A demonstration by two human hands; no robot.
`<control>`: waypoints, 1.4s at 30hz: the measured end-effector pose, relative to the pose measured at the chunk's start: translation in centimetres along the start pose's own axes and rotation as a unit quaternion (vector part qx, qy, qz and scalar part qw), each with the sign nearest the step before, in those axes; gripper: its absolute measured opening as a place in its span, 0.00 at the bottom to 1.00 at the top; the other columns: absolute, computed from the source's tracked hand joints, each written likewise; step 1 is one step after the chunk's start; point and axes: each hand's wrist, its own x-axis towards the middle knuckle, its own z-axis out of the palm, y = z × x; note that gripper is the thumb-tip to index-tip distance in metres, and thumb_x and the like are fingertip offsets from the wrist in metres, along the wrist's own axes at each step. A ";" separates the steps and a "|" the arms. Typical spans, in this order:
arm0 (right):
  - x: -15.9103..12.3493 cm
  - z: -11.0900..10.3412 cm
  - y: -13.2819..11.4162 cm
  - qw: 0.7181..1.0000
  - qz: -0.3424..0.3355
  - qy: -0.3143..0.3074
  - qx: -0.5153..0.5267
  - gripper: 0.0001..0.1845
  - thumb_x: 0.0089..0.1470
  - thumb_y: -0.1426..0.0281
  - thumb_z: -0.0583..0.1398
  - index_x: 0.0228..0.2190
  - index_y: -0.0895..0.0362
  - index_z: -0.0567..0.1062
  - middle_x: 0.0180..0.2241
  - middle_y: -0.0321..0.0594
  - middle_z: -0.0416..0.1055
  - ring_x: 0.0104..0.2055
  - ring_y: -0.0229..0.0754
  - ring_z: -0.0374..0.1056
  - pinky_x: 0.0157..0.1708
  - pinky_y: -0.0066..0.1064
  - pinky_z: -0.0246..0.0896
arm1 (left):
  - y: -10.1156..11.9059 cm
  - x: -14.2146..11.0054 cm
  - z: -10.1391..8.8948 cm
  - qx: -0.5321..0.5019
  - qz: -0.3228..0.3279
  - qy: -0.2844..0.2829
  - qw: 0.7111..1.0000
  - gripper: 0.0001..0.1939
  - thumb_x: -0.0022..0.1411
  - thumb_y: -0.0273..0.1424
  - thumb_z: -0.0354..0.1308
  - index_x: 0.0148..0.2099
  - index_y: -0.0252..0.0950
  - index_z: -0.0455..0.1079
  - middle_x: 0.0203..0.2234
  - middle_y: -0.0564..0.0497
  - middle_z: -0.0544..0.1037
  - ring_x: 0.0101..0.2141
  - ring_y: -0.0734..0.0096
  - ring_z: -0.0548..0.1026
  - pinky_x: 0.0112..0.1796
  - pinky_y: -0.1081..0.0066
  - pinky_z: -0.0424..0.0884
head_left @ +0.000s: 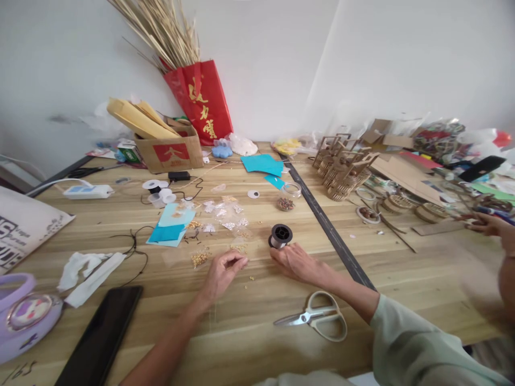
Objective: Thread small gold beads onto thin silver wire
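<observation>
My right hand [298, 262] grips a black spool [280, 235] wound with fine pale thread or wire, which stands tilted on the wooden table. Slightly left of it, my left hand [223, 272] is closed in a pinch just above the tabletop. Whatever its fingertips hold is too fine to make out. Small gold beads [200, 259] lie in a heap beside the left hand, and a few loose gold rings [251, 278] rest between the hands. Closer to me, scissors [316, 315] with pale handles lie partly spread beneath my right forearm.
Small bags of silvery beads [225, 212] and blue sheets [171, 225] lie beyond my left hand. A black phone [100, 335] is at near left. A dark strip [330, 228] crosses the table. Bamboo baskets [341, 166] stand right of it; another person's hand [488, 222] works at far right.
</observation>
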 end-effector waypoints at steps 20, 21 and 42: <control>2.8 -1.6 1.6 0.998 -0.054 0.012 0.030 0.10 0.60 0.66 0.53 0.37 0.61 0.68 0.33 0.45 0.72 0.35 0.42 0.68 0.31 0.29 0.51 | -2.0 0.5 -1.1 -0.059 -0.007 0.082 0.995 0.13 0.55 0.38 0.59 0.29 0.32 0.73 0.24 0.50 0.75 0.27 0.72 0.72 0.29 0.74 0.69; 2.9 -1.4 1.9 0.999 -0.049 0.010 0.021 0.11 0.60 0.66 0.54 0.38 0.61 0.68 0.34 0.46 0.72 0.36 0.43 0.68 0.32 0.29 0.53 | -2.2 0.5 -1.2 -0.057 -0.004 0.087 0.995 0.12 0.56 0.38 0.59 0.29 0.32 0.73 0.24 0.50 0.75 0.27 0.72 0.72 0.29 0.74 0.69; 2.5 -8.0 4.0 0.985 -0.026 -0.024 0.169 0.07 0.57 0.72 0.53 0.31 0.58 0.70 0.27 0.37 0.71 0.28 0.35 0.63 0.29 0.25 0.48 | -0.3 1.7 -1.8 -0.038 0.036 0.117 0.992 0.11 0.57 0.37 0.59 0.31 0.33 0.74 0.26 0.50 0.76 0.29 0.70 0.73 0.32 0.73 0.69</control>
